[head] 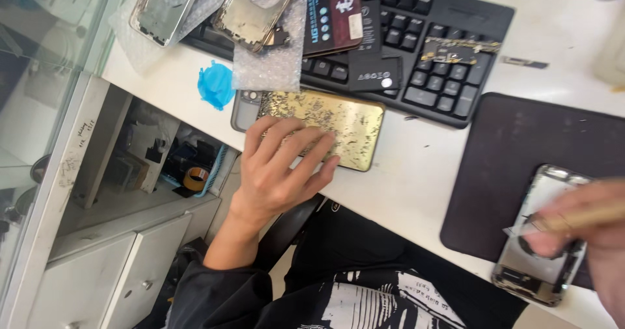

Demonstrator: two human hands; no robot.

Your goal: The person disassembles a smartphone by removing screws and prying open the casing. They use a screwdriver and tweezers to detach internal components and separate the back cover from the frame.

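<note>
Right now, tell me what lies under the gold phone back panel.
Under the gold back panel a dark phone pokes out at its left end, on the white desk. The left hand covers its near corner.

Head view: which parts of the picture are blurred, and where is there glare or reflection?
In the head view, the right hand at the frame's edge is smeared by motion blur, as is the thin stick it holds; the left hand is sharp, lying flat on the gold phone back, which shines with soft glare; the glass panel at left shows pale reflections; the white desk is evenly lit.
</note>
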